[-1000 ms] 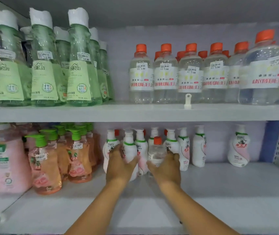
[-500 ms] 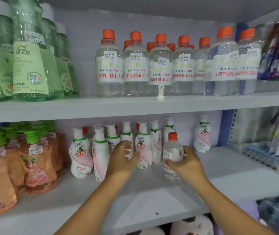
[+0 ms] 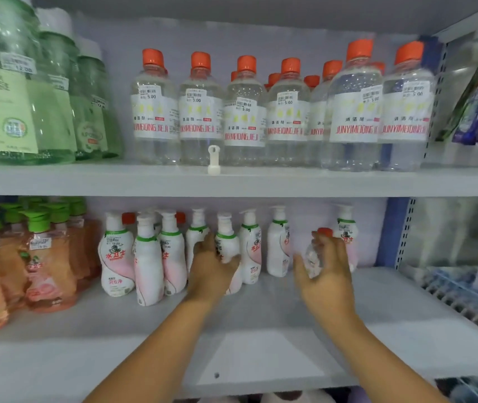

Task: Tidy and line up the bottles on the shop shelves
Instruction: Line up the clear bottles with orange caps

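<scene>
From the head view, the right hand (image 3: 326,274) grips a small clear bottle (image 3: 313,257) with an orange cap, fingers curled round its body; a moment ago that bottle stood among the white pump bottles, and now it has been carried off to the right, into the gap between the white bottle (image 3: 278,248) to the hand's left and the lone one (image 3: 347,231) just behind its fingers; I'd say the stray is being pulled out of a row where it doesn't belong, likely bound for its matching orange-capped row (image 3: 287,112) on the upper shelf (image 3: 86,181). Its long axis runs near upright, cap up, tipped slightly; blur hides the base. The left hand (image 3: 211,269) stays curled on a white pump bottle (image 3: 227,248) in the row, steadying it; that one stands upright, pump on top.
</scene>
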The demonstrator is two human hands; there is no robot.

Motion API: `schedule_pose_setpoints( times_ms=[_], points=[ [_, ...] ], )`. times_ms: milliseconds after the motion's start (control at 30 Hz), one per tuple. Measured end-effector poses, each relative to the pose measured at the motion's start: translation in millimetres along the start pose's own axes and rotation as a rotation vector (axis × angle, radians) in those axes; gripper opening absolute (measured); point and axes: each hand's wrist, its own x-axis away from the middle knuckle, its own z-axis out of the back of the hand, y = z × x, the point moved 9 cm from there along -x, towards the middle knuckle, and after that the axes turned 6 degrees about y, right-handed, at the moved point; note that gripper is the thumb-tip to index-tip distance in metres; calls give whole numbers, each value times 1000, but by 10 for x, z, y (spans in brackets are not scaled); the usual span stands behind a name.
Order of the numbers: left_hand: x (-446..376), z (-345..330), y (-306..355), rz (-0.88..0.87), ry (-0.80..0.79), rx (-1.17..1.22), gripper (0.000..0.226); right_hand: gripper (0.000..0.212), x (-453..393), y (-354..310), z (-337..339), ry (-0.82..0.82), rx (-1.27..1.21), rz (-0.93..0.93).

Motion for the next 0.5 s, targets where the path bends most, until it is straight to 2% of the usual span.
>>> schedule_pose_setpoints(
  times_ms=[67, 167, 200, 267, 333, 400, 500],
  points=[
    [95, 226, -4, 23, 19, 4, 47, 47, 8, -57, -410, -176, -143, -90],
    [286, 851, -19, 5, 138, -78, 55, 40, -31, -25, -920, -322, -140, -216],
    [336, 1120, -23, -18, 193, -110, 56, 42, -47, -3, -1066, -357, -112, -227],
    [404, 1638, -57, -25, 272, -197, 66, 58, -57, 86, -1349, -439, -59, -282],
    [440, 2026, -134, -2, 298, -303, 72, 75, -43, 191, -1564, -469, -67, -381],
    [463, 2260, -257, 36, 303, -377, 74, 82, -5, 253, -1711, -477, -53, -457],
    [448, 2415, -472, 49, 293, -386, 71, 65, 17, 285, -1768, -423, -9, -476]
  ],
)
